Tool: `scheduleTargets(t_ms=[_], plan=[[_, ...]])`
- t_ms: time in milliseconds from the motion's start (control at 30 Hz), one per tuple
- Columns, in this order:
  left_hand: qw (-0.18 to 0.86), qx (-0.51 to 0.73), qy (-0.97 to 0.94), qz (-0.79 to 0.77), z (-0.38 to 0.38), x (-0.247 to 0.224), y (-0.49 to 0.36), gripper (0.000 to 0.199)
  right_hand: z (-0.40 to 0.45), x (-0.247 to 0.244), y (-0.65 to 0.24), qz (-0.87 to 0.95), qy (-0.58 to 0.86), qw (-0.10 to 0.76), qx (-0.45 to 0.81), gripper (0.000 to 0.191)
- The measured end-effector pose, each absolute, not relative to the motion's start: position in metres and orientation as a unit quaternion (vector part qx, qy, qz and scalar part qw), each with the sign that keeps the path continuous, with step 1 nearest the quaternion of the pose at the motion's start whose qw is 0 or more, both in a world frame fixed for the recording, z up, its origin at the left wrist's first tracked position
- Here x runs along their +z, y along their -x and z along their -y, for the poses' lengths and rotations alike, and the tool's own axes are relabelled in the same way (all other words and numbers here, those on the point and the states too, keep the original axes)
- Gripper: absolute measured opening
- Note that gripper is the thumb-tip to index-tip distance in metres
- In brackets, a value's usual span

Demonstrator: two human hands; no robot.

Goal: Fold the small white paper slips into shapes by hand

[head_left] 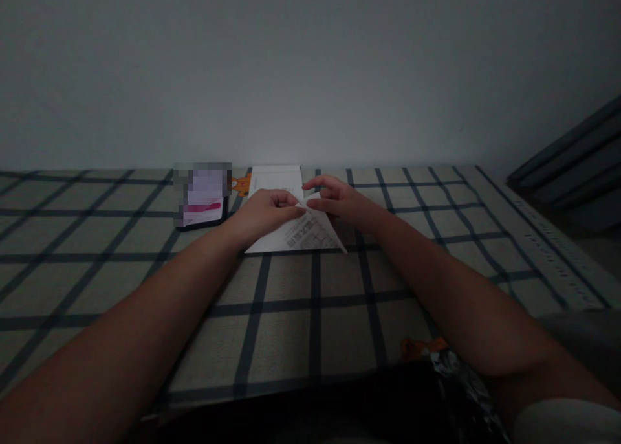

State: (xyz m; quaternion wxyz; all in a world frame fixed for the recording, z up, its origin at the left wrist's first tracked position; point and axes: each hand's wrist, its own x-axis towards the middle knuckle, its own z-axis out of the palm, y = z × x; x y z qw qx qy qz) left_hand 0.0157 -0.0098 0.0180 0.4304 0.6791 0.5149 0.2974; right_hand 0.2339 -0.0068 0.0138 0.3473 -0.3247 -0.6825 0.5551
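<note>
A sheet of white paper (317, 232) with grey print, folded to a slanted shape, lies in front of me on the checked cloth. My left hand (269, 212) rests on its left part, thumb and fingers closed at the upper fold. From the other side my right hand (334, 201) pinches the upper edge between thumb and fingers, with the index finger raised. Behind the hands lies a white pad or booklet (276, 177), partly covered by them. Where the pad ends and the folded paper begins is hard to tell.
A phone (204, 198) with a lit, partly blurred screen lies left of the paper. An orange cartoon figure (241, 185) shows beside the pad. The checked cloth (286, 314) reaches back to a pale wall (310, 75). Dark slatted shapes (577, 172) stand at the right.
</note>
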Motion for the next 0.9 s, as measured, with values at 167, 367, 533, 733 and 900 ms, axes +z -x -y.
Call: scheduleTargets(t_ms=[167,367,533,733,900], plan=[[0.461,0.283,-0.663,-0.518,0.01,0.018,-0.017,0.025,0.002,0.008,-0.237,0.703,0.309,0.355,0.533,0.032],[0.524,0.282,-0.622,-0.509,0.017,0.024,-0.019,0.025,0.001,0.007,-0.238,0.721,0.296,0.35,0.52,0.03],[0.498,0.247,-0.654,-0.513,0.016,0.024,-0.017,0.027,0.003,0.01,-0.238,0.714,0.301,0.357,0.522,0.032],[0.433,0.244,-0.703,-0.509,0.017,0.026,-0.017,0.034,0.006,0.015,-0.234,0.673,0.351,0.353,0.547,0.023],[0.445,0.262,-0.705,-0.487,0.017,0.024,-0.016,0.032,0.006,0.017,-0.233,0.643,0.382,0.37,0.551,0.018]])
